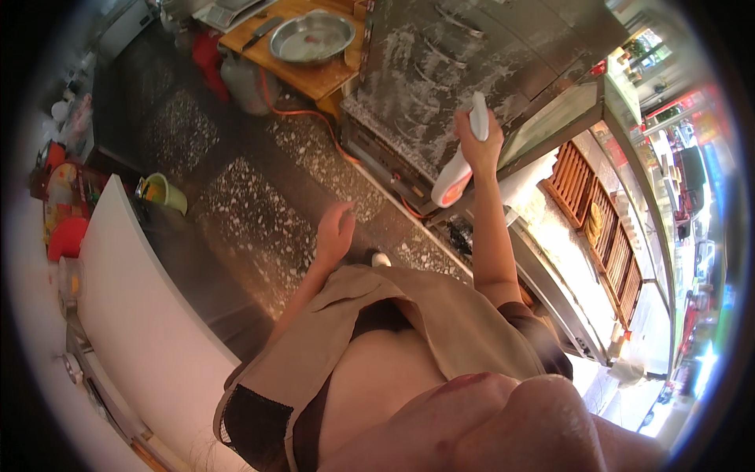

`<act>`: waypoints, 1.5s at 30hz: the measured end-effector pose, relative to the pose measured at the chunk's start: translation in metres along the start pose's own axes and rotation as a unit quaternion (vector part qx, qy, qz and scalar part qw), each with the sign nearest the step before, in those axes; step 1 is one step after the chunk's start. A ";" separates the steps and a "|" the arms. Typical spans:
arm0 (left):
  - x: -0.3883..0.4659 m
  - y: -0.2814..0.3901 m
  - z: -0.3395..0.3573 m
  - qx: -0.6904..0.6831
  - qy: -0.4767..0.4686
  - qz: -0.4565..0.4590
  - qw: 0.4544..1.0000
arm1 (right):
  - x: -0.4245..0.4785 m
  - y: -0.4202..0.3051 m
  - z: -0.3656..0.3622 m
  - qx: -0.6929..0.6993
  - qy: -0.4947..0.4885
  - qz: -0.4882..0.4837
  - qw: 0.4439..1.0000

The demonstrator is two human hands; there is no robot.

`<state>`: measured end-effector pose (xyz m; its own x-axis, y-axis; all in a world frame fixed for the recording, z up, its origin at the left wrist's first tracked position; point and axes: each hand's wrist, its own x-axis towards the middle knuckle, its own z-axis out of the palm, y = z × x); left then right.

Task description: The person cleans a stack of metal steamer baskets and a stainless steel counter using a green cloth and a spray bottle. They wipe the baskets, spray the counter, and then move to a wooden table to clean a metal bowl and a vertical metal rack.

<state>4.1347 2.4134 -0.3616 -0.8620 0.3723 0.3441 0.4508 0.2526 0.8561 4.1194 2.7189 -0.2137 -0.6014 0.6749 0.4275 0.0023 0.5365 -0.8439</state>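
Observation:
My right hand (481, 144) is wrapped around the neck of a white spray bottle (453, 177) with an orange-red label. The bottle's head points up and away from me. Just beyond it is a grey metal appliance (501, 71), its broad surface streaked with white foam or residue (407, 82) in patches and curved lines. My left hand (335, 233) hangs over the speckled floor (253, 206), holding nothing, its fingers loosely bent and apart from the thumb.
A wooden table (307, 79) bears a metal basin (312, 36) and a knife (262, 30). Below stands a gas cylinder (245, 85); an orange hose (295, 112) runs along the floor. To the right is a glass display case with wooden slatted trays (569, 183). A green bucket (171, 194) stands left.

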 end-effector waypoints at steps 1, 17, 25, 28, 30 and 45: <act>0.003 0.000 0.000 0.001 -0.003 -0.007 1.000 | 0.011 -0.018 -0.004 -0.009 0.016 0.027 0.999; 0.018 0.010 -0.003 -0.041 -0.032 -0.003 0.999 | 0.061 -0.099 -0.104 -0.007 0.027 0.006 1.000; 0.034 0.031 -0.005 -0.079 -0.055 -0.020 0.995 | 0.167 -0.164 -0.149 -0.040 -0.057 -0.011 0.998; 0.037 0.035 -0.005 -0.090 -0.012 -0.026 0.996 | 0.191 -0.163 -0.136 -0.106 -0.112 -0.044 0.987; 0.037 0.024 -0.006 -0.049 0.004 0.014 0.999 | 0.213 -0.177 -0.123 -0.056 -0.093 -0.066 0.992; 0.041 0.010 -0.026 0.044 0.103 -0.025 0.993 | 0.239 -0.108 0.043 -0.109 -0.203 -0.112 0.967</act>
<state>4.0980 2.4077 -0.3286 -0.9092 0.1686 0.3808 0.4163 0.3471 0.8404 3.9412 2.8007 -0.0345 -0.8705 0.2985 0.3913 -0.0227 0.7699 -0.6378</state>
